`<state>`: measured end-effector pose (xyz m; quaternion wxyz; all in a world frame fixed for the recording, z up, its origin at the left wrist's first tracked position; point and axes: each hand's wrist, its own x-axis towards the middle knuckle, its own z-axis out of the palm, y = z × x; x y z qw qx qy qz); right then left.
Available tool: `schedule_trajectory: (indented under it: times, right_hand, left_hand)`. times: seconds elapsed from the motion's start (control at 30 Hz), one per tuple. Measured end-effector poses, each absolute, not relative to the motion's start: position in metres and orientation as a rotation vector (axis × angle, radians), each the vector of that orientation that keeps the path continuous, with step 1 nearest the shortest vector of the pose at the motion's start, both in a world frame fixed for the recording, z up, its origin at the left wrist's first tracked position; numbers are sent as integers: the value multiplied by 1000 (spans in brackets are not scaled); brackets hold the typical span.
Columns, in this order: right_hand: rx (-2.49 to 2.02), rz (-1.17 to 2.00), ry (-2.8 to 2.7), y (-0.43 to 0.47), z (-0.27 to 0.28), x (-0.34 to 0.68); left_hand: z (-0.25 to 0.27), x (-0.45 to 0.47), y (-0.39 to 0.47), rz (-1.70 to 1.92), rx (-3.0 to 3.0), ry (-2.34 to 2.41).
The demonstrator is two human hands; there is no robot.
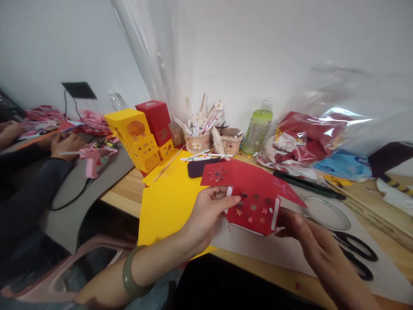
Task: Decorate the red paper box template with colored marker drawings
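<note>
In front of me is a red card piece (258, 210) with star and round cut-outs and white strips along its edges. My left hand (206, 211) pinches its left side, thumb on the front and fingers behind. At its right edge my right hand (306, 237) has curled fingers on the card, partly hidden behind it. Several cut-outs show what lies behind, and bits of paper seem to cling near them. Beyond the piece lies a larger red card sheet (251, 172) with a flower cut-out. Black-handled scissors (358, 245) rest by my right hand.
Yellow card (167, 215) covers the table at left, near yellow (125, 125) and red (153, 118) paper boxes. Behind stand baskets of pens (198, 142) and a green bottle (258, 127). A plastic bag (306, 137) sits right. A co-worker's hands (66, 144) are near a pink glue gun (91, 161).
</note>
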<state>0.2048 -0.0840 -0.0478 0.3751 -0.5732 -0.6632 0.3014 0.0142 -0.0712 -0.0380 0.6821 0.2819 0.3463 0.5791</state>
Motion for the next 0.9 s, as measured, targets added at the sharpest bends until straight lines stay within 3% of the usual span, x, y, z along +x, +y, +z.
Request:
schedule_trajectory:
  times: [0.27,0.9]
  right_hand:
    - [-1384,883,-1544,-88,-40,181]
    - [-1392,758,-1654,-82,-45,194]
  left_hand:
    - [-37,12,-76,1193,617,854]
    - [-38,0,-74,1098,861,807]
